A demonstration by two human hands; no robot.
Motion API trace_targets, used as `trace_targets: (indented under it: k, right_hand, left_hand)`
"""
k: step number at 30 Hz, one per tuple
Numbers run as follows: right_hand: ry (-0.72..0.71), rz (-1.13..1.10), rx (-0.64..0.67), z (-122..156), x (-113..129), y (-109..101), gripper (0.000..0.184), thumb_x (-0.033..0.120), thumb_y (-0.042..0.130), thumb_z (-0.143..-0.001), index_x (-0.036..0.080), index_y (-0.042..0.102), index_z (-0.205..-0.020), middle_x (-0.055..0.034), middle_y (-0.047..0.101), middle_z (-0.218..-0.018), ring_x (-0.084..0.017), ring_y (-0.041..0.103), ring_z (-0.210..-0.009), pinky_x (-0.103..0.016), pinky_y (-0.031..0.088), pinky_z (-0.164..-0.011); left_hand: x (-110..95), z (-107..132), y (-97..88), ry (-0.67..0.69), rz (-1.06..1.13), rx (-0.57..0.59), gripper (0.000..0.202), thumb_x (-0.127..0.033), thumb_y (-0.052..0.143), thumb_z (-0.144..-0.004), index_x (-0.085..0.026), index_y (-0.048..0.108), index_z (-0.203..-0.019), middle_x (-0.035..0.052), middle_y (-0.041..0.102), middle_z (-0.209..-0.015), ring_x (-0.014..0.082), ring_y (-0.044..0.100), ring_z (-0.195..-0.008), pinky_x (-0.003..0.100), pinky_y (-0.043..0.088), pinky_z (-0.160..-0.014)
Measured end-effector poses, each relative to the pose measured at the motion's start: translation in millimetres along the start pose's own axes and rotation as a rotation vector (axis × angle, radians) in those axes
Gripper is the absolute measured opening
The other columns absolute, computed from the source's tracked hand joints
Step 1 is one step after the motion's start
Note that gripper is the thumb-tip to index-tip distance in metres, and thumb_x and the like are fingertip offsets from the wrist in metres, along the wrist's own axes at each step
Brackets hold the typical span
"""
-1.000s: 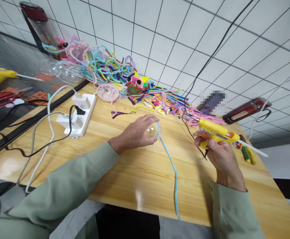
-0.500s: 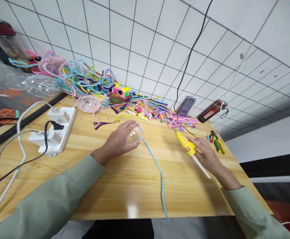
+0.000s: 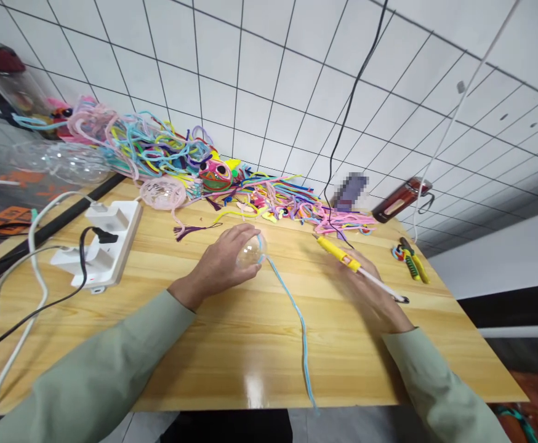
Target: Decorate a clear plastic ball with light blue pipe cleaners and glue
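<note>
My left hand [image 3: 219, 264] is closed around a clear plastic ball [image 3: 251, 251] on the wooden table. A light blue pipe cleaner [image 3: 303, 329] runs over the ball's right side, and its long tail trails down to the table's front edge. To the right, my right hand [image 3: 374, 292], blurred by motion, grips a yellow hot glue gun [image 3: 336, 251]. Its nozzle points up and left, apart from the ball. From its back end sticks a white glue stick [image 3: 377, 282]. Part of the gun's handle is hidden by the hand.
Tangled pipe cleaners [image 3: 158, 144] and a fish-like ornament [image 3: 216, 173] lie along the wall. A white power strip [image 3: 128, 240] with cables stands left. Green-yellow pliers [image 3: 414, 261] and a red bottle [image 3: 401, 200] are at right. A black cord [image 3: 349, 117] hangs near the glue gun.
My right hand has moved left with the glue gun and turned it, bringing the nozzle nearer the ball. My left hand keeps its hold on the ball.
</note>
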State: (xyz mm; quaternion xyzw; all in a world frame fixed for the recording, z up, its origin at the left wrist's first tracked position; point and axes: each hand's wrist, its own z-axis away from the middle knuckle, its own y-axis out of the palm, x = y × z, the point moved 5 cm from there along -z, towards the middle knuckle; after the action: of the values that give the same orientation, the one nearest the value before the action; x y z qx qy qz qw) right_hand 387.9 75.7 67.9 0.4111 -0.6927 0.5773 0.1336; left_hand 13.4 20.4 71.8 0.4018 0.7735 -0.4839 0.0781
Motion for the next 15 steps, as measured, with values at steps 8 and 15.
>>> trace_targets:
  k: [8, 15]
  right_hand:
    - [0.131, -0.513, 0.150, -21.8, 57.1, 21.5, 0.032, 0.051, 0.085, -0.082, 0.024, 0.081, -0.099, -0.0074, 0.079, -0.096, -0.028, 0.072, -0.091, -0.042, 0.060, -0.083]
    - [0.198, -0.564, 0.378, -12.1, 66.3, 50.2, 0.035, 0.051, 0.088, -0.082, 0.022, 0.082, -0.101, -0.0085, 0.080, -0.092, -0.024, 0.069, -0.080, -0.036, 0.056, -0.069]
  left_hand:
    - [-4.9, 0.1, -2.7, 0.004, -0.033, -0.006, 0.064, -0.029, 0.074, -0.087, -0.020, 0.055, -0.147, 0.0163, 0.061, -0.152, 0.0340, 0.057, -0.145, 0.052, 0.049, -0.124]
    - [-12.3, 1.9, -2.4, 0.058, -0.032, 0.013, 0.066, -0.028, 0.076, -0.086, -0.022, 0.053, -0.148, 0.0173, 0.059, -0.154, 0.0342, 0.056, -0.145, 0.053, 0.052, -0.119]
